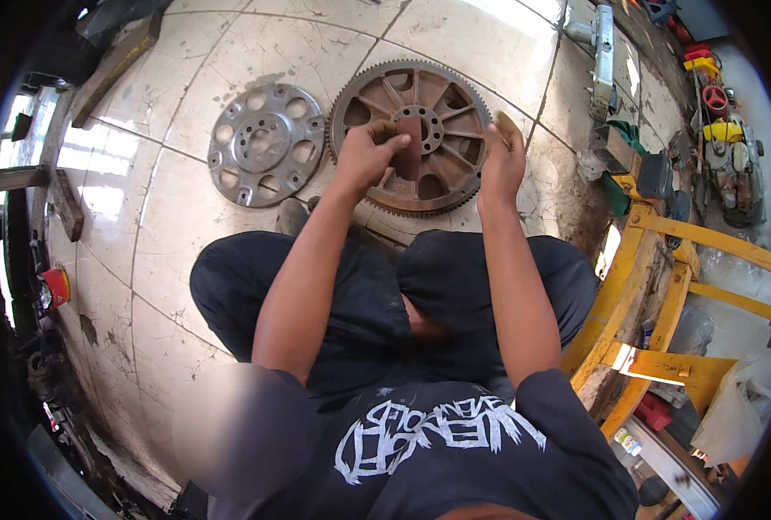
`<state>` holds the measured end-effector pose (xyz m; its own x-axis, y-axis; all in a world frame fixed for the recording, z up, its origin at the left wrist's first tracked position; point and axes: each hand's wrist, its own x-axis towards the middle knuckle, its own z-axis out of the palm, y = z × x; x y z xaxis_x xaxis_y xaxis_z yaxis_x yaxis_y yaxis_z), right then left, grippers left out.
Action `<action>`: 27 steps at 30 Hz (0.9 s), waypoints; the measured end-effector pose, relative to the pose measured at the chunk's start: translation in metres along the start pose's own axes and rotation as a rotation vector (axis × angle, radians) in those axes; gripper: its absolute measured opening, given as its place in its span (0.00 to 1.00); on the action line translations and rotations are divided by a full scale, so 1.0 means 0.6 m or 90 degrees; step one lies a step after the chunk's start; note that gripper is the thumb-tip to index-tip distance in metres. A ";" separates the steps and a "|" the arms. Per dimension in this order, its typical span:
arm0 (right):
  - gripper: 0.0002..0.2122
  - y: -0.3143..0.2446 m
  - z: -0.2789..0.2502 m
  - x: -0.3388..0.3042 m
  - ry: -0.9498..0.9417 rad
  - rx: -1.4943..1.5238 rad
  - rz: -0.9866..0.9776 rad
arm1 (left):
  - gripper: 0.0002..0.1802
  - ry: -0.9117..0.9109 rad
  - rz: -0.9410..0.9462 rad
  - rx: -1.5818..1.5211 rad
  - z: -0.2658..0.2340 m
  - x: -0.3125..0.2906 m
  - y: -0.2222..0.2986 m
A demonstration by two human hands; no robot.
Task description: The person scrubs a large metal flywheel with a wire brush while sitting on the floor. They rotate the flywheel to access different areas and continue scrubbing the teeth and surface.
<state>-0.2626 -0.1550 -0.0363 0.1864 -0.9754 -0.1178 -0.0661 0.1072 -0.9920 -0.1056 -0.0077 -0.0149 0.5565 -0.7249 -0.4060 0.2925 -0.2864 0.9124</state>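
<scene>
A rusty flywheel (460, 170) with a toothed rim and spokes lies flat on the tiled floor in front of my crossed legs. Over its hub, my left hand (370, 156) pinches a reddish-brown strip of sandpaper (409, 156) between thumb and fingers. At the flywheel's right rim is my right hand (503, 163), fingers loosely bent and apart, with nothing visible in it; whether it touches the rim I cannot tell. Left of the flywheel, close to its teeth, rests a grey metal disc (247, 165) with round holes and a ring of small bolt holes at its centre.
A yellow frame (663, 295) stands close on my right, with a clear plastic bag (741, 407) beside it. Metal parts and tools line the far right. Along the left are wooden beams (117, 69) and a red can (56, 288). Pale floor tiles (177, 234) surround the wheel.
</scene>
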 end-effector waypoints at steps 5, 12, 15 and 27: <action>0.20 -0.022 0.027 -0.046 -0.321 -0.026 -0.071 | 0.18 -0.037 -0.019 -0.184 0.018 0.020 0.016; 0.14 -0.027 0.080 -0.019 -0.257 -0.133 -0.127 | 0.18 0.028 0.019 -0.126 -0.001 0.037 0.001; 0.14 -0.020 0.080 -0.013 -0.249 -0.117 -0.092 | 0.19 0.030 0.009 -0.057 0.001 0.035 0.007; 0.05 -0.028 0.078 -0.013 -0.296 -0.042 -0.117 | 0.21 0.047 -0.049 -0.204 -0.001 0.027 0.022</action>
<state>-0.2170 -0.1401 -0.0206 0.6162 -0.7867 0.0371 -0.0497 -0.0858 -0.9951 -0.0920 -0.0228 -0.0098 0.5742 -0.6586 -0.4864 0.5594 -0.1183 0.8204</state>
